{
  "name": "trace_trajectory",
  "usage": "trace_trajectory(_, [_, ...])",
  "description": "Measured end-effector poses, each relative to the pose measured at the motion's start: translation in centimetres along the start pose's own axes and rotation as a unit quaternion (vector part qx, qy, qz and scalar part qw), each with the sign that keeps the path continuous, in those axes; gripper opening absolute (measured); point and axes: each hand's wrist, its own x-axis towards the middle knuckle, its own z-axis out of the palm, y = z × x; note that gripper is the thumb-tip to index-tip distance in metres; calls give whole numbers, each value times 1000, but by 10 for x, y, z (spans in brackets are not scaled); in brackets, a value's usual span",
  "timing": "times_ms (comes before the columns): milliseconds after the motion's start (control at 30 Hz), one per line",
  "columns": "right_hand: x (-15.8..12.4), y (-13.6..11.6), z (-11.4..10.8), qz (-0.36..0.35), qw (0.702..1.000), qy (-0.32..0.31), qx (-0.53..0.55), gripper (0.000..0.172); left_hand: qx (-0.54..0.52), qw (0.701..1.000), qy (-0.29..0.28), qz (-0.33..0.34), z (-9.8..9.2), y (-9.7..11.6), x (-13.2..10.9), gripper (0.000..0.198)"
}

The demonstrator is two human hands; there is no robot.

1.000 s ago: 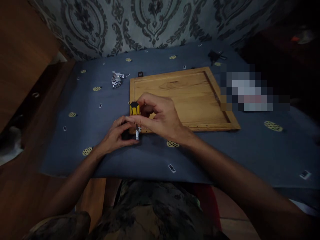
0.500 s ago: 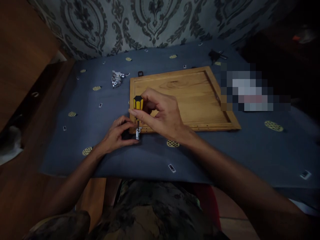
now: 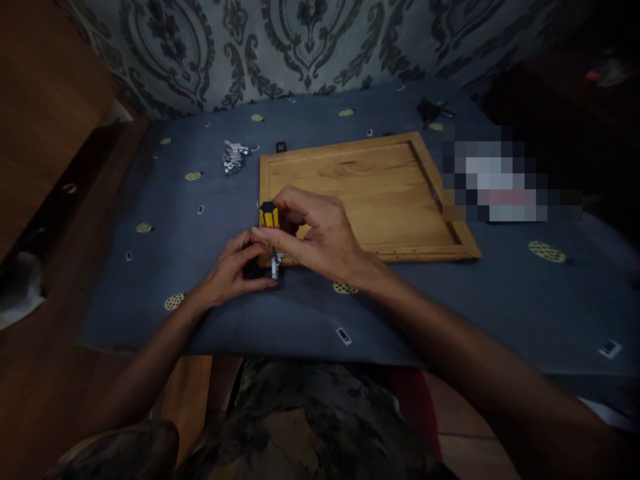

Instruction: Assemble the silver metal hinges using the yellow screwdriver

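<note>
My right hand [image 3: 320, 227] grips a yellow-and-black screwdriver [image 3: 269, 215], its handle pinched between thumb and fingers. The shaft points down at a small silver metal hinge [image 3: 275, 267] on the near left corner of a framed wooden cabinet door [image 3: 373, 193]. Around that corner curves my left hand [image 3: 233, 270], thumb at the hinge's near end and fingers at the door's edge, steadying the hinge. The screwdriver's tip is too small to make out clearly.
A small pile of similar silver hinges [image 3: 234, 159] lies beyond the door's left end. One small dark piece [image 3: 281, 147] sits by its far edge. Farther right are a black object [image 3: 431, 112] and a blurred-out patch [image 3: 500, 180]. A patterned blue cloth [image 3: 400, 313] covers the table.
My right hand and the screwdriver handle have shifted slightly left and toward me, so the tool leans more. My left hand, the hinge and the door have barely moved.
</note>
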Motion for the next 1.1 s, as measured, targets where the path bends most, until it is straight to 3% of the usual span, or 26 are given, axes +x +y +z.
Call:
trace_trajectory(367, [7,-4,-14,6,993,-116,36,17,3,1000,-2,-14,1,0,1,52])
trace_trajectory(567, [4,-3,-4,-35,999,-6,7,35,2,1000,21,6,3,-3,0,51])
trace_trajectory(700, [5,-7,-6,-28,997,64,-28,39,-13,1000,5,-8,2,0,0,46])
trace_trajectory(1100, [2,0,-5,-42,996,14,-71,29,3,1000,-21,-22,-3,2,2,48])
